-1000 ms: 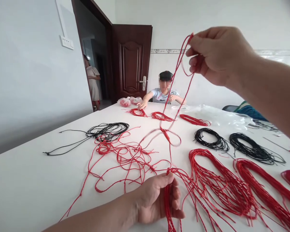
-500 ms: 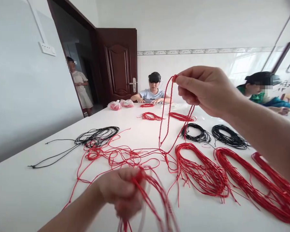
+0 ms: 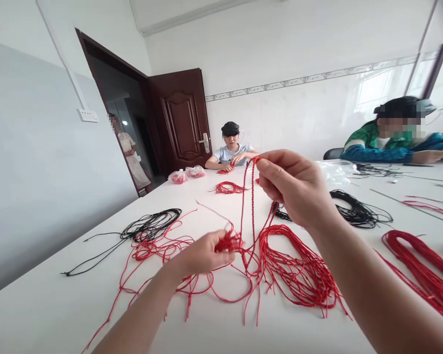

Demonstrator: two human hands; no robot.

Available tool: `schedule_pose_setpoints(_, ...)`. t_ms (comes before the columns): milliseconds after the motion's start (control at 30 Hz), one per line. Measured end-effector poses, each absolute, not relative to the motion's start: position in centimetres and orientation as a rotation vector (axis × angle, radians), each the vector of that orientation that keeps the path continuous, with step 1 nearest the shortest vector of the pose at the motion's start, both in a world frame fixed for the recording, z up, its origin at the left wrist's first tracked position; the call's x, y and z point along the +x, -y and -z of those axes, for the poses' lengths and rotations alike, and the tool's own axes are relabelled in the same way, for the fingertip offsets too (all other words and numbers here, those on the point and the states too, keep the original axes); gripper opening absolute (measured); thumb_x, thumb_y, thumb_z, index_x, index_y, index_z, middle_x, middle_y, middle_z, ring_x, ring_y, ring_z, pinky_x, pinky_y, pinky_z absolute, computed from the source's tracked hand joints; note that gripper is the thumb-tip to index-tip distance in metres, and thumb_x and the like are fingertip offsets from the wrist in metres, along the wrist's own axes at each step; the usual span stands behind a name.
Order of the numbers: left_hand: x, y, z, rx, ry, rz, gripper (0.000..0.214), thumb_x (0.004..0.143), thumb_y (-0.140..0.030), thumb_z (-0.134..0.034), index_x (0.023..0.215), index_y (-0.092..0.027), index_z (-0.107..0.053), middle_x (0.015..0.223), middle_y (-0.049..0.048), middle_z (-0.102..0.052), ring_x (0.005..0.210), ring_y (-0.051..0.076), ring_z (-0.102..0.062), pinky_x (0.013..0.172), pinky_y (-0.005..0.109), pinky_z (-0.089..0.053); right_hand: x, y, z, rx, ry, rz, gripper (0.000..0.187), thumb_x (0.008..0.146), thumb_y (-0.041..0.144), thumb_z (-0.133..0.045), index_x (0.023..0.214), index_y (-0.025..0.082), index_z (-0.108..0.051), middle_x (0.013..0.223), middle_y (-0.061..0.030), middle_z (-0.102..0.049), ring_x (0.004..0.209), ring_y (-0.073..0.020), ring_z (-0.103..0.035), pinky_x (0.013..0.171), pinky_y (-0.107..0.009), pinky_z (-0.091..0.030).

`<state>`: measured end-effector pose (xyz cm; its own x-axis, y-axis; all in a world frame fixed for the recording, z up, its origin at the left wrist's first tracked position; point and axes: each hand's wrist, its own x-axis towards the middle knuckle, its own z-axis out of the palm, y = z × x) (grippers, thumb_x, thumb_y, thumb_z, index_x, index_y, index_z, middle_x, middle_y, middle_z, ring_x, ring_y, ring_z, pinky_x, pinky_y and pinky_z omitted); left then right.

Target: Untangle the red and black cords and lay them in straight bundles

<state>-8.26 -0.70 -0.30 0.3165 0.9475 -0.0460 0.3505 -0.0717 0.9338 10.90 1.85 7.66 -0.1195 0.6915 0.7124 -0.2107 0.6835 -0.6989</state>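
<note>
White table [image 3: 51, 305] — left hand [image 3: 203, 255] and right hand [image 3: 293, 189] apart, both pinching red cord [image 3: 251, 211].

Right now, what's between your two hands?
In the head view, a loop of red cord hangs from your right hand, down beside the red bunch in your left hand.

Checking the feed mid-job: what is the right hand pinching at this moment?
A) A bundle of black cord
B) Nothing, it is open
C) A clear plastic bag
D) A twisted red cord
D. The right hand pinches the top of the twisted red cord, which hangs down from its fingertips.
</note>
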Motion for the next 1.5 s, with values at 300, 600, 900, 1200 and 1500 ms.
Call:
schedule_pose_setpoints(300, -10.4, -0.5, 2.1, 1.122, -1.147, -1.442, 0.025, 0.065, -0.031, -0.064, 0.075, -0.018, -0.045, 0.067, -0.0034, -0.055, 0.043, 0.000, -0.034, 0.037, 0.013, -0.019, 12.1, -3.8, -7.1, -0.685, 1.450, -0.817, 0.013, 0.075, 0.030, -0.054, 0.069, 0.018, -0.052, 0.049, 0.0037, -0.043, 0.040, -0.0047, -0.031, 0.035, -0.020, -0.021)
schedule_pose_setpoints(600, -12.4, -1.5, 2.0, 1.037, -1.225, -1.750, 0.028, 0.064, -0.036, -0.063, 0.078, -0.018, -0.047, 0.078, 0.0006, -0.059, 0.041, -0.001, -0.034, 0.034, 0.013, -0.016, 11.8, -6.2, -4.7, -0.808, 1.546, -0.853, 0.017, 0.075, 0.031, -0.051, 0.065, 0.019, -0.049, 0.050, 0.0035, -0.040, 0.041, -0.0060, -0.030, 0.036, -0.020, -0.021)
schedule_pose_setpoints(900, -11.1, -0.7, 1.7, 1.159, -1.284, -1.734, 0.025, 0.067, -0.038, -0.059, 0.080, -0.018, -0.050, 0.081, 0.0019, -0.062, 0.043, 0.002, -0.036, 0.039, 0.016, -0.024, 9.1, -4.4, -3.2, -0.760, 1.973, -1.116, 0.010, 0.074, 0.021, -0.051, 0.083, 0.017, -0.050, 0.068, -0.0002, -0.056, 0.051, -0.0063, -0.042, 0.045, -0.019, -0.035)
schedule_pose_setpoints(1200, -11.1, -0.9, 2.0, 1.224, -1.349, -1.684, 0.023, 0.069, -0.038, -0.056, 0.077, -0.018, -0.049, 0.072, -0.0022, -0.054, 0.044, 0.002, -0.030, 0.038, 0.015, -0.020, 7.6, -3.4, -1.9, -0.831, 2.328, -1.082, 0.025, 0.077, 0.041, -0.046, 0.069, 0.018, -0.053, 0.064, 0.0007, -0.054, 0.051, -0.0078, -0.039, 0.044, -0.020, -0.030)
schedule_pose_setpoints(1500, -11.1, -0.8, 2.7, 1.333, -1.391, -1.397, 0.022, 0.068, -0.037, -0.055, 0.072, -0.016, -0.055, 0.066, 0.0015, -0.058, 0.043, 0.004, -0.035, 0.041, 0.017, -0.028, 7.3, -4.5, 0.2, -1.014, 2.592, -0.784, 0.015, 0.071, 0.023, -0.045, 0.072, 0.020, -0.060, 0.071, -0.0016, -0.059, 0.054, -0.0110, -0.047, 0.046, -0.022, -0.033)
